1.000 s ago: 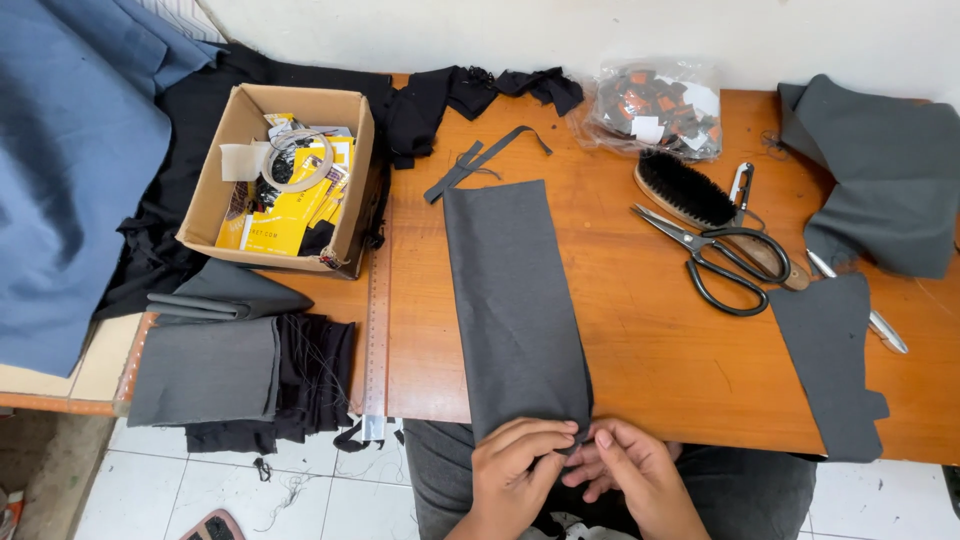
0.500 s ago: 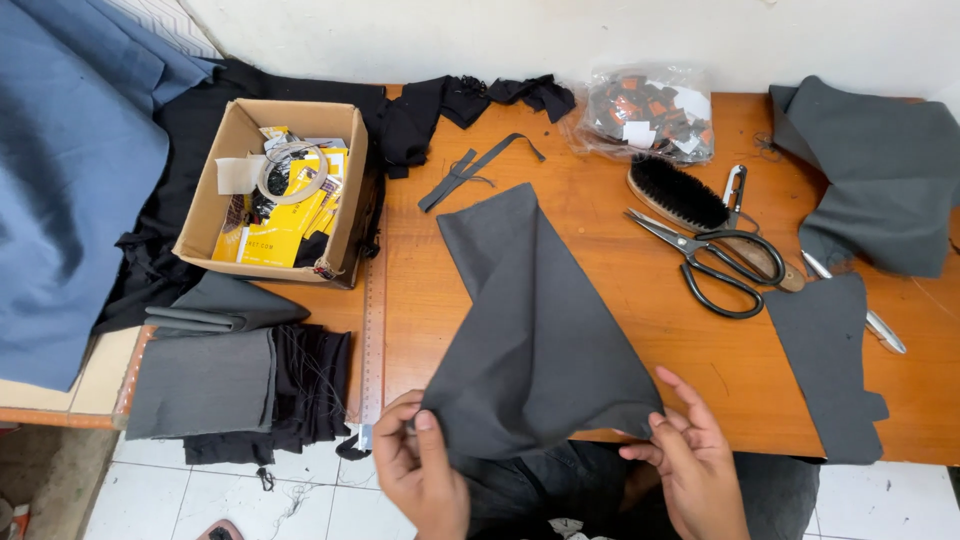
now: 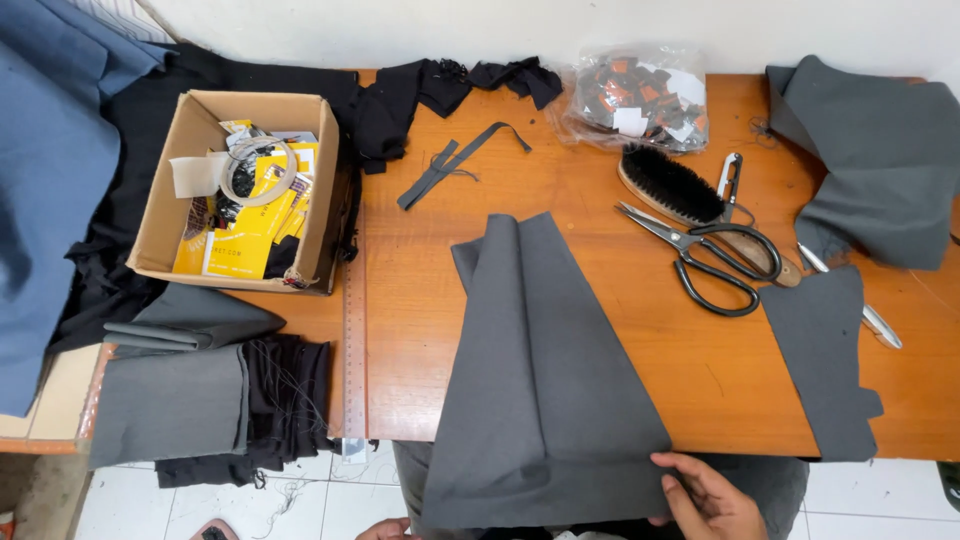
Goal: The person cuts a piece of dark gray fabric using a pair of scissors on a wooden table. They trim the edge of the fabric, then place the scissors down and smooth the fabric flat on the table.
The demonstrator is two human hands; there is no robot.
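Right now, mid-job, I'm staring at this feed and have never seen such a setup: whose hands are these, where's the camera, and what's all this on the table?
There is no machine here. A person works with bare hands, and the one camera sits on their head, looking down over an orange wooden table.

The right hand grips the near right corner of a grey cloth spread toward the table's middle. Only the tip of the left hand shows at the bottom edge, near the cloth's left corner; whether it grips, I cannot tell.

Also on the table: black scissors beside a brush, a metal ruler, a cardboard box of yellow packets, a clear bag of small parts, a dark strip, and more grey pieces on the right. Folded cloths lie at left.
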